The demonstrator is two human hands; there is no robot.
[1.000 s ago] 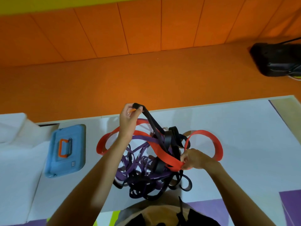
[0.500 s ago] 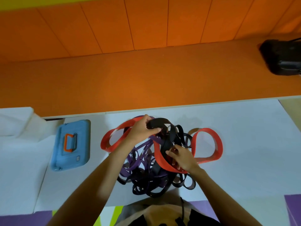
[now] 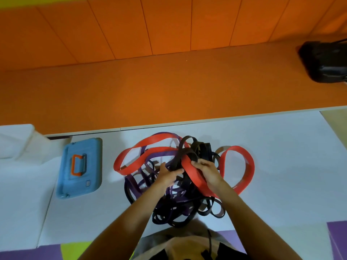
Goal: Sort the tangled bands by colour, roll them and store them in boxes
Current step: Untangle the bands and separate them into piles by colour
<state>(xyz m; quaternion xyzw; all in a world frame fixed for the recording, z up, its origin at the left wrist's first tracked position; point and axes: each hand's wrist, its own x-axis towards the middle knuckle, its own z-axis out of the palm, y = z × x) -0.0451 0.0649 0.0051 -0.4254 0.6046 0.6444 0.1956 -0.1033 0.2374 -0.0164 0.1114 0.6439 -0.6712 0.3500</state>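
Right grip (image 3: pixel 206 173) clamped on red band (image 3: pixel 194 174) | left grip (image 3: pixel 166 178) in tangle (image 3: pixel 199 150), closure unclear

A big messy pile (image 3: pixel 178 207) mixes purple bands (image 3: pixel 131 182) and black bands (image 3: pixel 203 147). A wide red band (image 3: pixel 249 162) loops out of it to the left and right.

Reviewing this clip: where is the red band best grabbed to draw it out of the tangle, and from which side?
Probably on the red band, at its open loop on the right, approached from the right. That loop lies on the white table outside the tangle. Where the right hand grips it, it is woven in among the other bands.
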